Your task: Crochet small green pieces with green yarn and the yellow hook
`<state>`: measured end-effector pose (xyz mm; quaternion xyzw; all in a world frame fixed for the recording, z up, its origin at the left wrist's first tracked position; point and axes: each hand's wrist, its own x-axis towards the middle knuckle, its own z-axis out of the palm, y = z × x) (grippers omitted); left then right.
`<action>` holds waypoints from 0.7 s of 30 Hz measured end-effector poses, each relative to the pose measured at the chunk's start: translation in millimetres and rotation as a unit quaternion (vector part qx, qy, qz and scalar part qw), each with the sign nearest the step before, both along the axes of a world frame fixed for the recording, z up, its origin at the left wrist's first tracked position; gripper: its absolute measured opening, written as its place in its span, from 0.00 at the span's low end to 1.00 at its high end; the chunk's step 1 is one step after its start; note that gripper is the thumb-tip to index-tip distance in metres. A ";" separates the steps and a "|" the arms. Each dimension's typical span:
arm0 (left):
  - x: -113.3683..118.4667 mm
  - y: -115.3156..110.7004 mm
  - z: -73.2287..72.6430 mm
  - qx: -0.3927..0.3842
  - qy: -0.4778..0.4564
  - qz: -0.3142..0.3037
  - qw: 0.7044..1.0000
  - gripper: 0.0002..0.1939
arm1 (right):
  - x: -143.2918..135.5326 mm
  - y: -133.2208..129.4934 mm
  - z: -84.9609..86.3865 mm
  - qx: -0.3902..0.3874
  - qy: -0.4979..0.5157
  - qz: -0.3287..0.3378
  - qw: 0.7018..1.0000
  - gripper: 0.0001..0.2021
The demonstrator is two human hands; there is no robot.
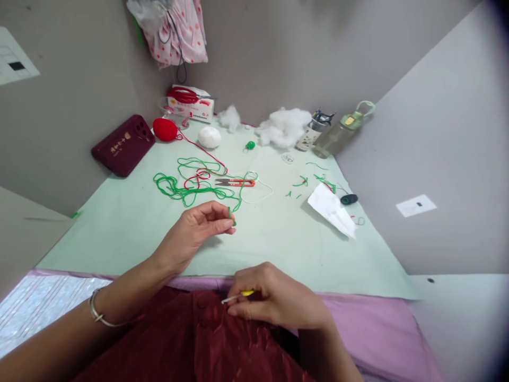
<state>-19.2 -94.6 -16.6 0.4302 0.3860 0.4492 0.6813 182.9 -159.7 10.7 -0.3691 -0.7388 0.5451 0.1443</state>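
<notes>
Pinched between the thumb and fingers of my left hand [199, 225] is a small bit of green crochet work [234, 223], mostly hidden by the fingertips. Green yarn [191, 195] lies in loose loops on the table just beyond it. My right hand [278, 297], low and close to my body, is closed around a crochet hook [247, 293] with a yellow handle; its pale tip points left, apart from the yarn. Orange-handled thread snips [238, 183] rest among the green, red and white strands.
Behind the yarn sit a red yarn ball [165, 129], a white ball [209, 137] and white stuffing [284, 127]. A dark red phone [124, 146] leans at left. White paper [332, 210], yarn scraps, a pen cup [310, 135] and a bottle [338, 135] stand or lie at right.
</notes>
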 end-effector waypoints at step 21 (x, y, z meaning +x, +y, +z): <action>11.5 -5.7 2.0 -0.024 -0.036 0.000 0.999 0.08 | -11.4 31.7 -8.0 0.048 0.107 -0.395 0.911 0.11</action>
